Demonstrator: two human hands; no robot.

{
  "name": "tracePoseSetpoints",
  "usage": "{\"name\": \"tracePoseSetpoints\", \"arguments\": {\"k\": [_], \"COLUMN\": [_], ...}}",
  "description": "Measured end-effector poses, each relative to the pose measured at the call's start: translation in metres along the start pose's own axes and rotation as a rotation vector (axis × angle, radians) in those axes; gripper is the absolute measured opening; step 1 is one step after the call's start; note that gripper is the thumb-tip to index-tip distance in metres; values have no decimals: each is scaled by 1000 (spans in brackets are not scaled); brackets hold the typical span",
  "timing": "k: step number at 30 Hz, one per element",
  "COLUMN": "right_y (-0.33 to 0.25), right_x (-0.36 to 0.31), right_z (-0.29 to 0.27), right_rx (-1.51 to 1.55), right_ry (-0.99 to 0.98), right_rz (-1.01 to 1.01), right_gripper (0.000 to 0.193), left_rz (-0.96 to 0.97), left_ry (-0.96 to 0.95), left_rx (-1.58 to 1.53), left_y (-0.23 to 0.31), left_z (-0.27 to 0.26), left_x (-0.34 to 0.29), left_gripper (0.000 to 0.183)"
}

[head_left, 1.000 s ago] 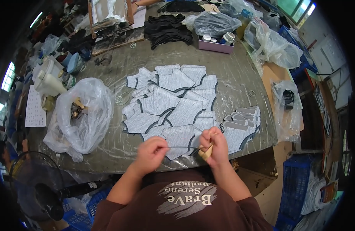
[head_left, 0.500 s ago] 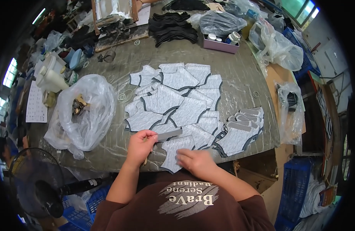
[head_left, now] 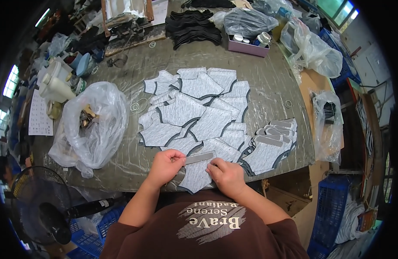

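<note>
A dark grey strip (head_left: 200,158) lies along the upper edge of a light heather-grey fabric piece (head_left: 194,178) with dark trim, close to the table's near edge. My left hand (head_left: 168,167) pinches the strip's left end. On the other side, my right hand (head_left: 227,173) has its fingers curled in at the piece's right edge, just below the strip's right end. Beyond my hands spreads a loose heap of similar grey pieces (head_left: 181,110). At the right, several overlapping pieces (head_left: 268,151) bear grey strips along their upper edges.
A clear plastic bag (head_left: 115,129) with scraps inside stands at the left. Black curved pieces (head_left: 192,30) are stacked at the back beside a purple box (head_left: 248,48) holding small jars. A black fan (head_left: 41,207) stands by the near left corner, and blue crates (head_left: 330,211) sit low at the right.
My left hand has moved slightly right, bringing the strip onto the fabric piece's upper edge. My right hand, blurred before, now rests with curled fingers at the piece's right edge.
</note>
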State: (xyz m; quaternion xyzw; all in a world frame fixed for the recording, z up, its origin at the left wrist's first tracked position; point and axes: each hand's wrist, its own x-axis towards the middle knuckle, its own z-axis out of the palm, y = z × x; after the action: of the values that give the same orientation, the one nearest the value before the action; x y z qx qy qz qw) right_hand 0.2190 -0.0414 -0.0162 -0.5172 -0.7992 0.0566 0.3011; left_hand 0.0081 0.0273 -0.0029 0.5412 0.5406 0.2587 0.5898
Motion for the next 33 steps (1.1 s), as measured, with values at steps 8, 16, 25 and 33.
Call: {"name": "tracePoseSetpoints", "arguments": {"k": [8, 16, 25, 33], "right_y": [2, 1, 1, -2], "right_x": [0, 1, 1, -2], "right_z": [0, 0, 0, -7], "right_rx": [-22, -47, -39, 112], "right_ry": [15, 10, -6, 129], "right_rz": [-3, -6, 9, 230], "right_gripper": [16, 13, 14, 23], "left_rz": [-20, -27, 132, 640], "left_ry": [-5, 34, 74, 180], "left_rx": [-13, 31, 446, 606], "left_y": [1, 6, 5, -1], "left_z": [0, 4, 6, 9], "left_x": [1, -2, 2, -2], "left_gripper": [8, 8, 9, 6]}}
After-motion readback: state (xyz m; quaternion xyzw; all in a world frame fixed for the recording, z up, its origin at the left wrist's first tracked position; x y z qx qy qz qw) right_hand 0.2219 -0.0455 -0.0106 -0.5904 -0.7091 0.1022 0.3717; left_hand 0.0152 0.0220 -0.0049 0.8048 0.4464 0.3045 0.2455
